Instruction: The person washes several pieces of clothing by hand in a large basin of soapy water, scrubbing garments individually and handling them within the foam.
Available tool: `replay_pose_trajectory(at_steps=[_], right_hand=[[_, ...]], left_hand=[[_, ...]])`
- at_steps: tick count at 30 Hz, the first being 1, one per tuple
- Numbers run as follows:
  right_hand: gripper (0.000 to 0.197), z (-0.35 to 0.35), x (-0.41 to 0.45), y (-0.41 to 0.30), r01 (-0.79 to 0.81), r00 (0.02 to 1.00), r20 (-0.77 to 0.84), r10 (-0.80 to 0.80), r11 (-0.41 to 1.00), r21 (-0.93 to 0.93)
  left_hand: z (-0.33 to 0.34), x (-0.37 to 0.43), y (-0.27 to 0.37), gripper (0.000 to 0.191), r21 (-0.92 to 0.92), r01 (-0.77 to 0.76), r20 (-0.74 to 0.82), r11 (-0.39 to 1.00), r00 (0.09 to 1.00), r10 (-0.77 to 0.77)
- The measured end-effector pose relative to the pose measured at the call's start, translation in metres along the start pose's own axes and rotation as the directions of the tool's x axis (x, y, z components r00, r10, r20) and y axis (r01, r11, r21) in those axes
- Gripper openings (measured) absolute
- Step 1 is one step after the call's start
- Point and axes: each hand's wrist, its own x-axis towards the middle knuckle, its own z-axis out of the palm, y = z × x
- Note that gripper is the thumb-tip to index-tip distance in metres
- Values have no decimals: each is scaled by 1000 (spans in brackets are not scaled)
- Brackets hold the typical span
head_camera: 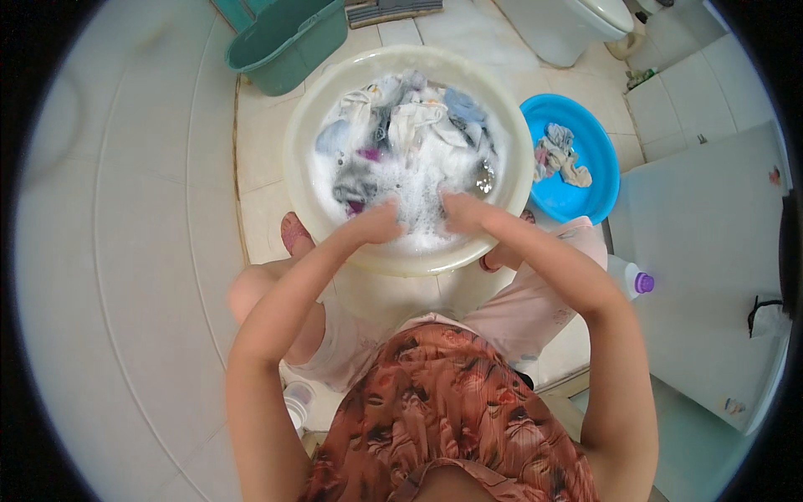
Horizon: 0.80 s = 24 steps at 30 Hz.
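A large cream plastic basin [295, 150] stands on the floor before me, holding foamy water and a heap of wet clothes [417, 122], mostly white with blue, grey and purple pieces. My left hand [384, 221] is at the near left part of the foam, close to a dark grey and purple cloth [357, 185]. Opposite it, my right hand [463, 212] dips into the suds at the near right. Both hands are blurred and their fingers partly covered by foam, so whether either grips cloth cannot be told.
To the right of the basin sits a blue plastic tub [564, 204] with a few small crumpled cloths [558, 154]. A green plastic tub [288, 53] stands at the back left, a toilet [564, 31] at the back right. A purple-capped bottle [627, 277] is beside my right leg.
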Motion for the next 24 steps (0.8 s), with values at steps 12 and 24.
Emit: replay_pose_trajectory(at_steps=[12,24], right_hand=[[34,-92,51,-18,236,960,-269,74,299,925],[50,-122,56,38,161,717,-697,25,967,200]], left_hand=[[-122,54,13,39,-969,-35,-86,244,975,-203],[-131,72,-42,59,-600,-57,-457,798,843,-283]])
